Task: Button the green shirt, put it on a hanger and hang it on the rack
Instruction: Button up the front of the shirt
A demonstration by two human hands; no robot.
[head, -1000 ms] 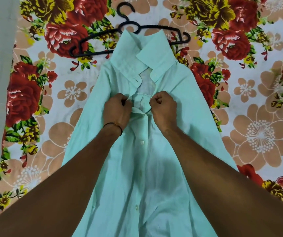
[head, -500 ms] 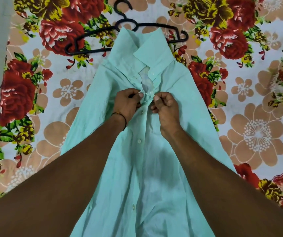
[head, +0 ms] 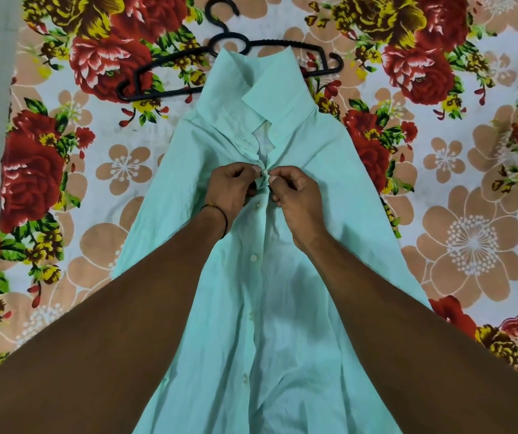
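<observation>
The shirt (head: 282, 308) lies flat on the sheet (head: 470, 245), its far collar over the hanger (head: 282, 43), while the left hand (head: 231, 186) and right hand (head: 295, 191) pinch it at a top button (head: 264, 174), which I think must next go through its hole.

Soft, diffuse indoor light is falling evenly, colours showing bright, leaving only a faint grey shadow on the green shirt (head: 286, 308) btwn the arms (head: 110, 339). Wide-angle lens is bending the view at the edges, esp. the floral bedsheet (head: 470, 245) corners, and fine detail is looking slightly soft & smeared throughout.
</observation>
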